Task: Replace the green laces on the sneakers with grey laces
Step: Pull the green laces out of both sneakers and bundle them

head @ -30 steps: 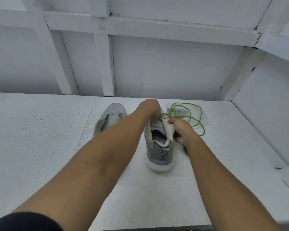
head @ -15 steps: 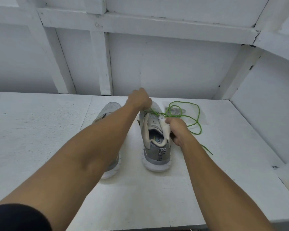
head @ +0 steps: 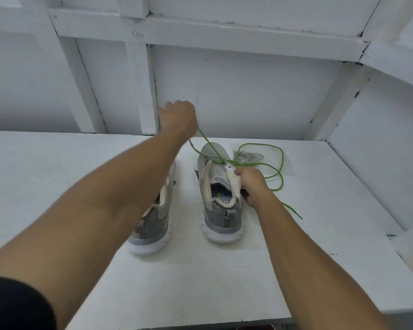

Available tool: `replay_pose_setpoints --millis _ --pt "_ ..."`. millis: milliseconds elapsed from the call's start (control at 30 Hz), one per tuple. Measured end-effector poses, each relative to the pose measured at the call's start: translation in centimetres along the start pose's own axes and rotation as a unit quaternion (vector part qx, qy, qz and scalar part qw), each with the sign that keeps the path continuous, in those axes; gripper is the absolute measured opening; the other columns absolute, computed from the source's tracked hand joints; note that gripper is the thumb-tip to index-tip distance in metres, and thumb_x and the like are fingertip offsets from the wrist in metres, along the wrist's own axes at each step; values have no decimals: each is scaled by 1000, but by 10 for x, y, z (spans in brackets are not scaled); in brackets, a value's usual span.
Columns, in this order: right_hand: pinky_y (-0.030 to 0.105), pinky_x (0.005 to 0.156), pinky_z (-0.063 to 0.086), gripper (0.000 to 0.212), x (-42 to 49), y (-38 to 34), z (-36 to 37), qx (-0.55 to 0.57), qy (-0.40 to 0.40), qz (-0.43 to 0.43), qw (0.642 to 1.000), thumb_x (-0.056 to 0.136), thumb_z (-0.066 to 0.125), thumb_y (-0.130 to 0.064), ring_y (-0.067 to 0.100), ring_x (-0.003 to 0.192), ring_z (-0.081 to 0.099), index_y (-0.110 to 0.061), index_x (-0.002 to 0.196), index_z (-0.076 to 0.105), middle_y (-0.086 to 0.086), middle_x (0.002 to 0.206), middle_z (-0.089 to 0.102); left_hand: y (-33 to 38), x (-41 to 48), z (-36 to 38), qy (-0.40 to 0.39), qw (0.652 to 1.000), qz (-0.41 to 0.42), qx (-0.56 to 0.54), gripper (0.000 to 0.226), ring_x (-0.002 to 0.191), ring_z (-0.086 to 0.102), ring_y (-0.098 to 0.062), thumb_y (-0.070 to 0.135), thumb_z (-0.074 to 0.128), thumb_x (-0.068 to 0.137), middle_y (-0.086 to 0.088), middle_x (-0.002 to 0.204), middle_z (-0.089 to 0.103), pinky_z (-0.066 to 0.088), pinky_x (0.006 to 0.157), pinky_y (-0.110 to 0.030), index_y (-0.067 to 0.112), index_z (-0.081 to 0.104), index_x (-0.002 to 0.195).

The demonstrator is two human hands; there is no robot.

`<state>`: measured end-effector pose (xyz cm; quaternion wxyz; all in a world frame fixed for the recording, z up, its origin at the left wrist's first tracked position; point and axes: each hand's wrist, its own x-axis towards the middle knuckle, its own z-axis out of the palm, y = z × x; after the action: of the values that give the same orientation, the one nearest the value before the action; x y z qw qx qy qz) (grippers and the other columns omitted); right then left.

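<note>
Green lace, a thin round cord, runs taut from the eyelets of the sneaker on the person's right up to the left hand. That hand is raised above and beyond the sneaker's toe, its fingers curled in a fist around the cord. The slack lies in loose loops on the white table just right of the sneaker. The right hand steadies the sneaker, fingers pinching the pale padded edge of its opening. The sneaker is grey mesh with a thick white sole and stands upright, heel toward the viewer.

The step in hand looks like stripping out the green lace, which seems nearly free. The next move calls for a steady pull with the shoe held down, then a reach for the grey laces, a soft bundle just behind the sneaker. A second sneaker, alike, stands just left of it, partly hidden by a forearm.
</note>
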<state>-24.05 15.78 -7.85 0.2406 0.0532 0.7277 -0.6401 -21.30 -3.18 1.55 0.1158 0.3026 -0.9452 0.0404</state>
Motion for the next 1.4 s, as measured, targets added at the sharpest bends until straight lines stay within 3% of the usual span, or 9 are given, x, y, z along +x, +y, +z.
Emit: replay_pose_setpoints --millis 100,233,333,600,700,833,967,1100,1400 --pt "47 88 53 6 -1 0 2 0 2 -3 1000 87 55 -11 34 98 62 -9 87 61 19 105 65 -6 6 -3 -42 999 -3 -30 43 120 46 -36 23 50 93 -16 129 49 39 95 -44 7 42 132" --pt "47 88 53 6 -1 -1 3 -12 7 0 1000 87 55 -14 36 103 62 -11 85 61 21 109 65 40 -15 15 -154 973 166 -51 41 120 47 -32 40 58 87 -9 129 54 42 101 -41 22 58 125" --pt "47 90 52 7 -1 -1 2 -20 13 -1 1000 88 55 -14 35 99 63 -12 83 60 21 105 66 60 -35 36 -184 969 163 -16 36 122 42 -30 31 56 88 -8 125 55 37 98 -42 17 59 120" --pt "39 76 52 11 3 1 2 -16 11 1 1000 89 54 -13 31 93 61 -7 95 61 17 103 64 9 -4 4 3 998 53 15 38 118 48 -32 18 46 93 -13 125 55 38 95 -41 6 51 128" --pt "44 85 54 15 4 2 3 -16 16 6 1000 89 55 -14 33 100 62 -6 100 61 18 106 65 -22 14 -8 48 999 -18 -1 39 119 46 -36 19 45 94 -17 127 52 36 97 -44 3 46 130" --pt "38 74 50 17 2 0 4 -21 19 2 1000 88 55 -14 30 92 61 -7 101 62 17 104 65 -1 4 -1 -66 995 41 -63 57 124 41 -38 31 57 89 -16 137 39 35 100 -47 17 35 139" --pt "38 74 49 11 2 0 4 -28 23 0 999 86 56 -16 31 96 61 -10 92 62 17 105 65 39 -20 27 -174 969 162 -62 31 127 35 -32 42 65 83 -4 129 48 33 103 -43 32 64 113" --pt "36 72 46 11 3 1 3 -33 22 -4 999 88 55 -16 27 89 57 -10 94 61 15 100 63 51 -22 43 -221 960 163 -49 30 118 42 -29 39 66 81 -2 119 58 38 103 -43 24 66 107" --pt "40 76 51 16 4 2 2 -19 13 4 1000 89 54 -14 31 92 61 -7 101 62 16 102 65 -9 11 -7 -40 996 62 43 39 122 46 -34 19 47 91 -15 129 52 34 102 -46 4 51 128"
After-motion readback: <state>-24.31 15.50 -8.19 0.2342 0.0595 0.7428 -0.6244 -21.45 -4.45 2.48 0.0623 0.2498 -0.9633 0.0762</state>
